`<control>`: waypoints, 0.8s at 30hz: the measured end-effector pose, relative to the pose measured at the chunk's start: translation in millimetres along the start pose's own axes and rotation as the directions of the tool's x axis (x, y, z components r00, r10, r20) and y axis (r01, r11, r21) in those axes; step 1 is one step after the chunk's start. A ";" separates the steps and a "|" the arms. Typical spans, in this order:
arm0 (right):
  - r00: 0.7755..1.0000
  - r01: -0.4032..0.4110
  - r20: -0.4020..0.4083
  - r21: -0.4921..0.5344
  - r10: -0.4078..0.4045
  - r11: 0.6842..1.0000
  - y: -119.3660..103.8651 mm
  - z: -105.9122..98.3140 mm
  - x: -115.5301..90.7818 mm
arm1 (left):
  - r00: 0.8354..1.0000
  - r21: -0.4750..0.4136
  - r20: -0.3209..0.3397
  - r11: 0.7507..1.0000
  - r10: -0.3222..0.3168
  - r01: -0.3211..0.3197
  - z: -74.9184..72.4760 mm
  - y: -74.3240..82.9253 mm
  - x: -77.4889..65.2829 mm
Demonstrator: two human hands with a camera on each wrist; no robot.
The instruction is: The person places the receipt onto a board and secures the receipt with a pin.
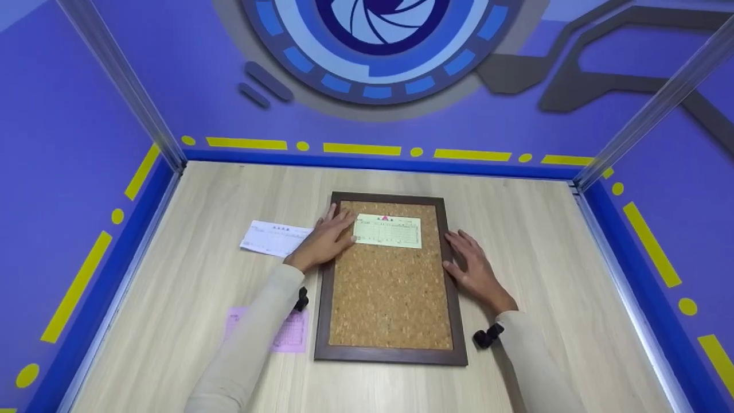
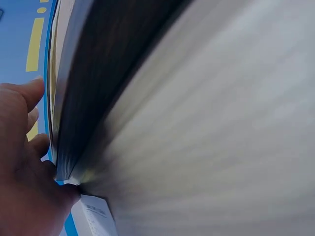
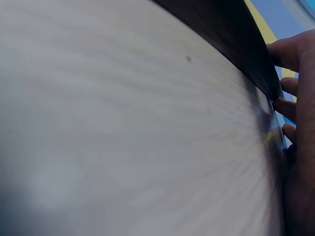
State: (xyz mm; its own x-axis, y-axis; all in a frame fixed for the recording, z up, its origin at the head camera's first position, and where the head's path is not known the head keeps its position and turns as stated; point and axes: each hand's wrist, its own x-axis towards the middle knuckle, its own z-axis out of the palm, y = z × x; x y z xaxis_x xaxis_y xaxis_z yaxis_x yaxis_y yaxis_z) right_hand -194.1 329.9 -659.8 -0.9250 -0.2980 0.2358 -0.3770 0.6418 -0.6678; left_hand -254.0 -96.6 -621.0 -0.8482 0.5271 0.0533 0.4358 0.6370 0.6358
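A cork board (image 1: 391, 298) in a dark brown frame lies upright before me on the table. Pinned near its top is a pale green printed slip (image 1: 395, 235), with a small red pushpin (image 1: 385, 218) at the slip's upper edge. My left hand (image 1: 325, 241) lies across the frame's left side, its fingertips by the slip's left edge. Along the right side of the frame, my right hand (image 1: 473, 272) touches the outer edge with relaxed fingers. In both wrist views the dark frame edge (image 2: 93, 88) shows beside the fingers; the cork face is mostly hidden there.
A white printed slip (image 1: 272, 238) lies left of the board, partly under the left hand and wrist. Closer to me is a purple slip (image 1: 289, 335), partly covered by the left sleeve. Blue panels (image 1: 401, 129) with yellow marks enclose the wooden table (image 1: 539, 229).
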 end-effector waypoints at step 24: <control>0.999 -0.049 0.014 -0.022 0.049 0.999 0.5 -1.5 -0.1 | 0.959 -0.105 -0.276 0.994 -0.056 0.028 -58.3 23.2 -71.2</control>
State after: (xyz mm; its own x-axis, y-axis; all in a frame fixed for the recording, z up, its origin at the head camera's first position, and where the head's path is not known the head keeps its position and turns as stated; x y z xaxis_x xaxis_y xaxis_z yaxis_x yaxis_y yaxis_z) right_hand -194.3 331.3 -659.1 -0.9416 -0.2763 0.1926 -0.3325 0.6711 -0.6626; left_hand -201.0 -152.2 -565.1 -0.9214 0.3146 0.2283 0.3780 0.5885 0.7146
